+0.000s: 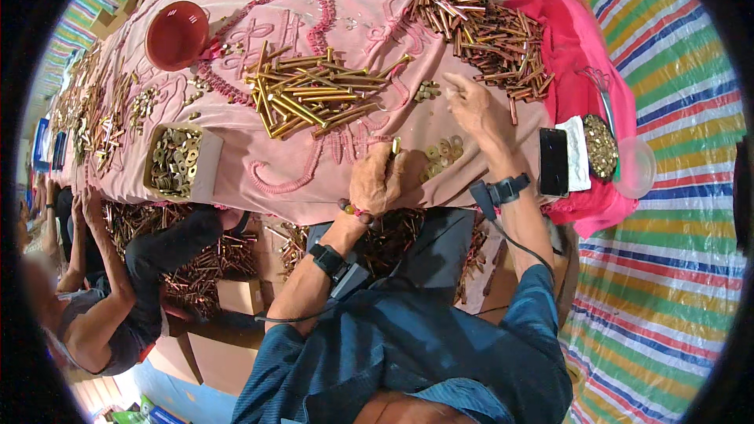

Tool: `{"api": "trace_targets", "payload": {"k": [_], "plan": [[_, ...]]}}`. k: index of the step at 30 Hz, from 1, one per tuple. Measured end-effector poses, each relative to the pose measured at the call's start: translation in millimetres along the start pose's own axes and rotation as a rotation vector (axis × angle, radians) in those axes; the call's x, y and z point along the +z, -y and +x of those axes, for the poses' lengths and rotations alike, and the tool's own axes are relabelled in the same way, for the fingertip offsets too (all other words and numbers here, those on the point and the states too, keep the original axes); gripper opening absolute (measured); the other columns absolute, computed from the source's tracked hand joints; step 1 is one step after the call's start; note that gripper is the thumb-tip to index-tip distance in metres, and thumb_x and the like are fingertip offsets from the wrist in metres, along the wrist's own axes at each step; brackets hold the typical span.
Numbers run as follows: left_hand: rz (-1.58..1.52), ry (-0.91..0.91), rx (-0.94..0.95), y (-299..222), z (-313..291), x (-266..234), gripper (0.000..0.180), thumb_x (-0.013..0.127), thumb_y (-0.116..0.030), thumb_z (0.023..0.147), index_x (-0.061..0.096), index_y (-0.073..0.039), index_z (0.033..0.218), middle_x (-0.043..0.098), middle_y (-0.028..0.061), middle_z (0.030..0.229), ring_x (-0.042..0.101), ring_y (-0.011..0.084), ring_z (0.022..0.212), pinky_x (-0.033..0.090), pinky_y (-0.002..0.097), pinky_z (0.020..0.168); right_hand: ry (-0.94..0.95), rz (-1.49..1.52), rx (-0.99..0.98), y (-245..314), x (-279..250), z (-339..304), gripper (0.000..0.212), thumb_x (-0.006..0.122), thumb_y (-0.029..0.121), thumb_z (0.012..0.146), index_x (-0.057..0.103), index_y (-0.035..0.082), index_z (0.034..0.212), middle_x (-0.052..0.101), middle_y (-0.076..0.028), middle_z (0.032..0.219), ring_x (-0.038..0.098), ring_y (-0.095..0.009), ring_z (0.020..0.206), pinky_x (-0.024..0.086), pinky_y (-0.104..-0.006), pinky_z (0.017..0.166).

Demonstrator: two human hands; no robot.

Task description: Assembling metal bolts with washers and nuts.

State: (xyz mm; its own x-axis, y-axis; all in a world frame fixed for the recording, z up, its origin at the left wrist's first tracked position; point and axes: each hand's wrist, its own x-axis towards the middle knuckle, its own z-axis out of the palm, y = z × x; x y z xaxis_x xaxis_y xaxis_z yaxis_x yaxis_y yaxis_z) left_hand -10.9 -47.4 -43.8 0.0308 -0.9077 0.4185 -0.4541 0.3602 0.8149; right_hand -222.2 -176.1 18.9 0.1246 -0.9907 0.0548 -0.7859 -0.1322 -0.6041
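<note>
My left hand (375, 179) is closed round a gold-coloured bolt (396, 145), whose end sticks up between thumb and fingers. Farther out on the right, my right hand (473, 108) hovers over the cloth with its fingers partly stretched and apart, and no held thing shows. Just left of its fingertips lies a small cluster of nuts (427, 91). Flat washers (444, 155) are spread on the cloth between my two hands. Beyond my left hand is a heap of long gold-coloured bolts (306, 93).
A pink cloth (259, 145) covers the table. Reddish metal tubes (487, 27) are heaped at the back right. On the left stand a box of washers (176, 161) and a red bowl (177, 35). At right lies a phone (554, 161). A co-worker (102, 298) sits at left.
</note>
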Motion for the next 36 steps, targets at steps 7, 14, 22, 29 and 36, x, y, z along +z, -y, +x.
{"api": "trace_targets", "payload": {"k": [7,14,22,29,36], "plan": [[0.000,-0.065,0.113,-0.9,2.6,4.4,0.013,0.067,-0.015,0.098,0.060,-0.004,0.101,0.057,0.0172,0.072,0.061,0.0390,0.065,0.047,0.0451,0.058,0.259,-0.092,-0.134,28.4,8.6,16.5,0.043,0.066,0.032,0.096,0.066,0.006,0.131,0.073,-0.019,0.111,0.071,-0.030,0.099,0.055,-0.0385,0.087],[0.002,-0.024,0.074,-2.3,1.5,0.5,0.011,0.067,-0.010,0.095,0.058,-0.003,0.097,0.058,0.0200,0.080,0.062,0.0431,0.074,0.048,0.0494,0.062,0.176,0.108,-0.003,46.6,-5.9,-30.6,0.039,0.069,0.026,0.095,0.068,0.004,0.127,0.073,-0.016,0.108,0.070,-0.025,0.090,0.055,-0.0339,0.081],[-0.028,-0.032,-0.013,2.3,-1.4,5.4,0.011,0.065,-0.014,0.099,0.062,-0.004,0.104,0.062,0.0151,0.074,0.064,0.0349,0.066,0.049,0.0422,0.059,-0.329,-0.234,0.135,-88.7,-47.8,-32.0,0.029,0.071,0.028,0.093,0.071,0.007,0.114,0.070,-0.020,0.106,0.068,-0.039,0.102,0.053,-0.0488,0.089],[-0.079,-0.074,-0.085,-10.2,4.6,4.2,0.011,0.064,-0.013,0.100,0.062,-0.005,0.108,0.064,0.0147,0.075,0.067,0.0322,0.065,0.050,0.0407,0.057,-0.308,-0.257,0.109,-107.4,-38.3,-24.2,0.034,0.073,0.023,0.090,0.069,0.007,0.119,0.072,-0.020,0.112,0.069,-0.039,0.103,0.054,-0.0469,0.089],[0.011,-0.055,-0.064,0.0,0.2,3.3,0.016,0.063,-0.015,0.101,0.067,-0.005,0.114,0.068,0.0115,0.075,0.067,0.0256,0.063,0.051,0.0358,0.058,-0.103,-0.086,0.183,0.4,-54.8,-56.3,0.042,0.066,0.026,0.095,0.064,0.011,0.134,0.076,-0.014,0.111,0.074,-0.030,0.099,0.057,-0.0395,0.085]]}}
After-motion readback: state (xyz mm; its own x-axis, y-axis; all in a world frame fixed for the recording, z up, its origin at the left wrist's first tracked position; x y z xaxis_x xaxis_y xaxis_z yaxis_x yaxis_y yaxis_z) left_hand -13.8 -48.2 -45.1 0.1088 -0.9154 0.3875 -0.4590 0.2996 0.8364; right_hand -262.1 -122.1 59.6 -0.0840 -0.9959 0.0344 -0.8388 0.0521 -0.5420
